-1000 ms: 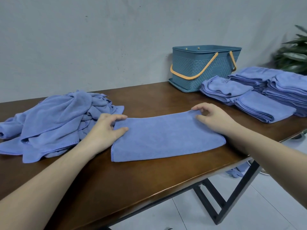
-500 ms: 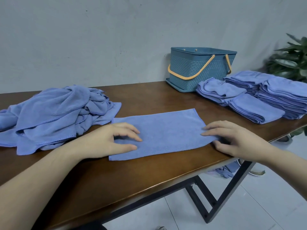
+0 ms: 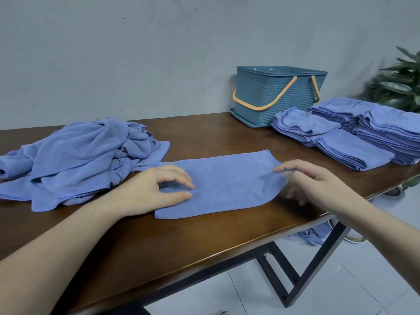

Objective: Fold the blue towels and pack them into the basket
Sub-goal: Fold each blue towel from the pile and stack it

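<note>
The half-folded towel (image 3: 218, 185) lay flat at the centre of the frame, on the table (image 3: 204, 242), between the crumpled heap of towels (image 3: 77, 160) at the left and the folded stacks (image 3: 354, 135) at the right. Compared with half a second before, the right hand (image 3: 318, 185) had moved from resting flat on the towel's right end to lifting it: thumb and forefinger pinched the far right edge, and the cloth there had come up off the wood in a shallow curve. The lower fingers looked blurred, so their exact position could not be told. The left hand (image 3: 154, 189) had stayed on the left end, fingers loosely curled with the tips pressing the cloth down, nothing gripped. Judgement: smoothing was finished and the next fold, right end over toward the left, was starting, with the left hand acting as anchor. The basket (image 3: 272, 96) stood at the upper right of the frame against the wall, behind the stacks; its inside was not visible, so packing could not be confirmed.
</note>
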A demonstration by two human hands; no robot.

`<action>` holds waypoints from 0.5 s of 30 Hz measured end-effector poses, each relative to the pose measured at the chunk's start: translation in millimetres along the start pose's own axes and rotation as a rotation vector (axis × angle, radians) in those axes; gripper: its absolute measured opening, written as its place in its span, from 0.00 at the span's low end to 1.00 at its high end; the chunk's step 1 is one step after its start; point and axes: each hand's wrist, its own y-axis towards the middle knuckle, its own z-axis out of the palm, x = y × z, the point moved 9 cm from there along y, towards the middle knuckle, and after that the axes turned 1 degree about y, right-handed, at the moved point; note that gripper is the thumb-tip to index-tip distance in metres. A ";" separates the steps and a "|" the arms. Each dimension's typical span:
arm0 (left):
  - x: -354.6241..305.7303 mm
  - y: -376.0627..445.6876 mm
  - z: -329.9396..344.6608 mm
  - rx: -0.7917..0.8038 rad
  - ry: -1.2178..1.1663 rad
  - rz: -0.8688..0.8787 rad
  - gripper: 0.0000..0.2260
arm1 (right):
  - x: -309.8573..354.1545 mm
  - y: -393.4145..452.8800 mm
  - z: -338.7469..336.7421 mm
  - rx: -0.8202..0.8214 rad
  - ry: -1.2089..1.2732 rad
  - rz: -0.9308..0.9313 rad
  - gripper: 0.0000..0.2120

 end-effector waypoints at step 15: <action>21.1 3.4 -11.6 -0.276 -0.923 -0.325 0.25 | 134.3 -0.9 109.3 0.172 -0.431 -0.377 0.15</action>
